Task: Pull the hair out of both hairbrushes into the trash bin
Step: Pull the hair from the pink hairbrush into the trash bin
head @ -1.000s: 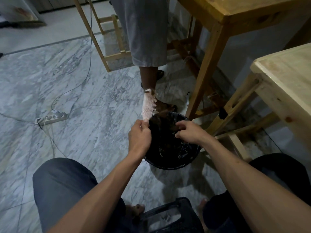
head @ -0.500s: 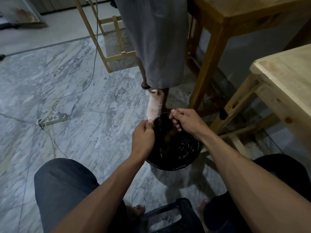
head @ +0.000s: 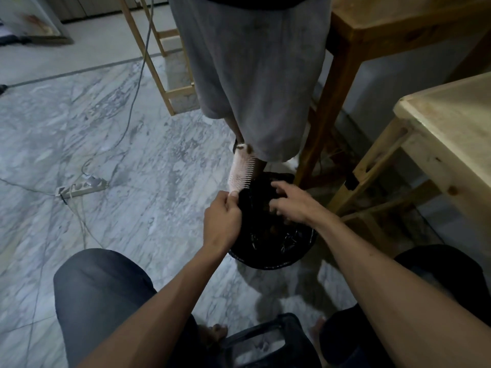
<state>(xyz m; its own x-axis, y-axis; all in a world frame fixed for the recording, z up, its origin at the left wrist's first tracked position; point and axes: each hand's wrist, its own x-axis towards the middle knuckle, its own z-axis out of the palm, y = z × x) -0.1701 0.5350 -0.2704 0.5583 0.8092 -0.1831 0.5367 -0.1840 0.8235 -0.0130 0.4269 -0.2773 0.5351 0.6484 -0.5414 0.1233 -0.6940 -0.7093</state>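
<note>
**Pink brush held over the lined bin**

Over the near rim of the bin, the left hand [head: 221,224] curls its fingers and thumb round the handle of a pale pink plastic hairbrush [head: 241,170], gripping it at the very bottom. The brush stands nearly upright, leaning slightly away from the person, with its rows of thin white bristles facing right. A small tuft of brown hair [head: 248,149] clings to the far tip of the brush head.

Just right of that, the right hand [head: 293,203] hovers above the bin's opening with its fingers loosely spread and bent downward. Whether any strands are caught between the fingertips cannot be told against the dark liner. It does not touch the brush.

Beneath both hands sits the round trash bin lined with a glossy black plastic bag [head: 271,257], standing on the grey-veined marble floor [head: 111,144]. Its inside is too dark to make out.

Directly behind the bin stands another person in long grey shorts [head: 252,75], one lower leg showing behind the brush. To the right are a dark-stained wooden table [head: 353,38] and, nearer, a pale unfinished wooden table [head: 449,134]. On the floor to the left lies a white power strip [head: 82,187] with cables trailing from it. The seated person's knees in dark shorts frame the bottom of the view, with a black plastic stool [head: 268,341] between them.
</note>
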